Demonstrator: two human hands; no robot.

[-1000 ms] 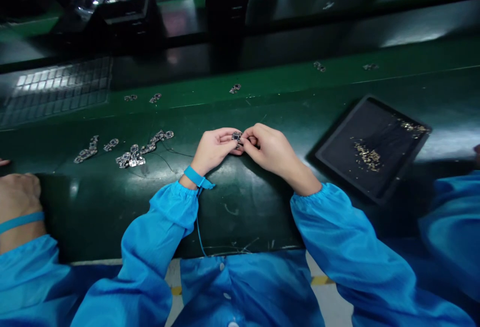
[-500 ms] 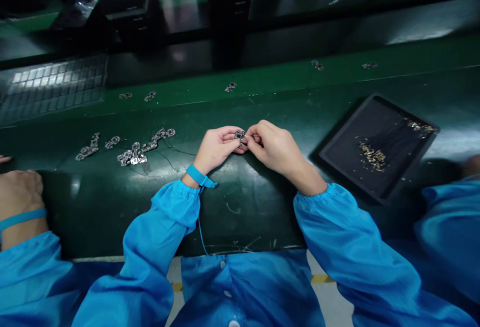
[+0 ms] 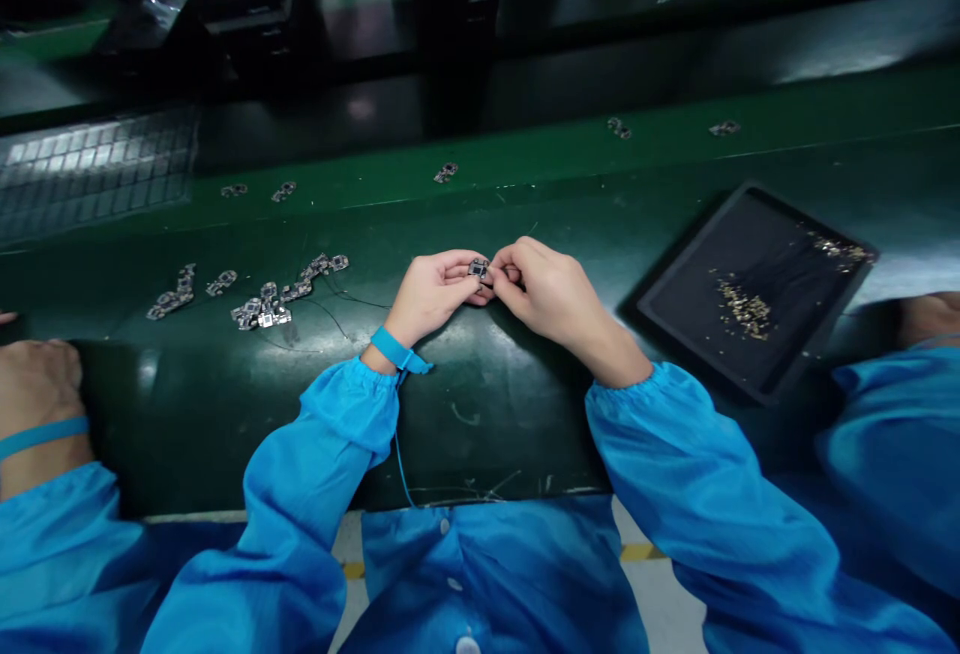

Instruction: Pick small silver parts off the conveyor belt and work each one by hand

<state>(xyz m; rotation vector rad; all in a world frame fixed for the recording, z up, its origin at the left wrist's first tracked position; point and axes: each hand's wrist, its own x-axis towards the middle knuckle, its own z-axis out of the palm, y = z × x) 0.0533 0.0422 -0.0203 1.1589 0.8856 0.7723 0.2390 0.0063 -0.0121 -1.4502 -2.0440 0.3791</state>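
Between the thumb and fingers of my left hand (image 3: pixel 429 296) is a small circuit board (image 3: pixel 478 268), held up over the green bench. My right hand (image 3: pixel 551 292) is closed in a pinch at the board's right edge, its fingertips touching or nearly touching it. Whatever sits in that pinch is too small and too covered to make out. Left of my hands lies a loose cluster of similar boards (image 3: pixel 262 308), with thin black wires (image 3: pixel 330 317) trailing from it toward my left wrist. A blue strap (image 3: pixel 397 350) circles that wrist.
A black tray (image 3: pixel 697 339) at right holds thin dark wires with gold-coloured ends (image 3: pixel 742 306). Along the far green strip (image 3: pixel 525 159) lie several spaced boards. Co-workers' hands rest at the left (image 3: pixel 37 384) and right (image 3: pixel 930 319) edges. A ribbed clear tray (image 3: pixel 97 169) stands far left.
Boards on the far strip have shifted left relative to the bench. My hands keep nearly the same pose around the circuit board. At the right edge, more of the co-worker's hand shows.
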